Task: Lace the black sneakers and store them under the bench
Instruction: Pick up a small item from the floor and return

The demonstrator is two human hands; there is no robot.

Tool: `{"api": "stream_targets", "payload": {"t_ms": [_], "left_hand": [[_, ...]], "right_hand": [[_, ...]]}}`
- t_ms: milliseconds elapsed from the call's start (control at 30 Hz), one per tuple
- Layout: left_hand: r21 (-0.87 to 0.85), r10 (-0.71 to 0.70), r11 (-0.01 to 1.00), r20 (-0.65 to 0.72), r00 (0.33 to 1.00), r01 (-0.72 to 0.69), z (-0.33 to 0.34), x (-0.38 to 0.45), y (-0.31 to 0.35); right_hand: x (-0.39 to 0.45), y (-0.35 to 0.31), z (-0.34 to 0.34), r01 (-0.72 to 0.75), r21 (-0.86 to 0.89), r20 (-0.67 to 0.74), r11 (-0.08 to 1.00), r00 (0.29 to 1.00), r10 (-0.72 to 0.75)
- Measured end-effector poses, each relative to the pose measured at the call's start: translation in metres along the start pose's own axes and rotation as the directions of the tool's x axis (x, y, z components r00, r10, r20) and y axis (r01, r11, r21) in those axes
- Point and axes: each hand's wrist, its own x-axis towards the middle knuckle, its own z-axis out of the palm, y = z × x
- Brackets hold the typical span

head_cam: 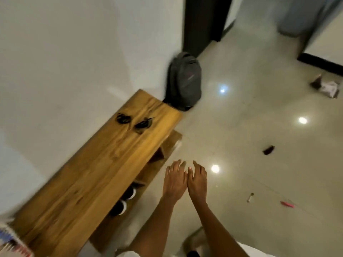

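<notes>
Hovering empty with fingers spread, both hands [186, 179] hang near the sneakers [123, 200] under the bench [96, 175].

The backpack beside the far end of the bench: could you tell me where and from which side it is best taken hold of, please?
Probably at the top of the backpack: it stands upright against the wall, its rounded top free and facing up, so come from above on the open floor side. A handle cannot be made out. Both hands, left and right, are empty.
</notes>
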Motion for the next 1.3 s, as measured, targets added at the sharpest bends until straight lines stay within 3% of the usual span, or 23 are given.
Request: {"api": "stream_targets", "payload": {"t_ms": [167, 300, 500, 667, 800, 867, 967, 1133, 1300], "left_hand": [[-0.049, 0.24, 0.97, 0.101, 0.965, -0.237, 0.04, 0.06, 0.195], [-0.052, 0.373, 0.926, 0.273, 0.887, -0.373, 0.072, 0.082, 0.305], [-0.018, 0.451, 0.861, 0.488, 0.748, -0.508, 0.167, 0.115, 0.4], [-0.006, 0.462, 0.813, 0.614, 0.64, -0.582, 0.291, 0.138, 0.427], [0.025, 0.425, 0.81, 0.664, 0.616, -0.586, 0.398, 0.153, 0.422], [0.042, 0.381, 0.841, 0.662, 0.645, -0.539, 0.447, 0.162, 0.409], [0.059, 0.315, 0.887, 0.65, 0.692, -0.458, 0.528, 0.176, 0.377], [0.052, 0.353, 0.861, 0.656, 0.667, -0.506, 0.616, 0.203, 0.34], [0.05, 0.388, 0.839, 0.643, 0.66, -0.542, 0.653, 0.219, 0.339]], "right_hand": [[0.069, 0.103, -0.141, -0.176, 0.09, -0.243, 0.98, 0.951, 0.193], [0.095, 0.17, -0.206, -0.337, 0.258, -0.377, 0.906, 0.828, 0.415], [0.129, 0.274, -0.251, -0.48, 0.424, -0.446, 0.768, 0.628, 0.638], [0.162, 0.386, -0.227, -0.58, 0.586, -0.373, 0.566, 0.426, 0.824], [0.18, 0.482, -0.177, -0.693, 0.566, -0.191, 0.447, 0.417, 0.888], [0.192, 0.525, -0.148, -0.736, 0.533, -0.121, 0.417, 0.421, 0.899], [0.207, 0.593, -0.091, -0.799, 0.498, -0.035, 0.336, 0.369, 0.929], [0.228, 0.667, -0.026, -0.834, 0.378, -0.058, 0.402, 0.412, 0.909], [0.245, 0.698, -0.013, -0.849, 0.236, -0.12, 0.472, 0.457, 0.881]]}}
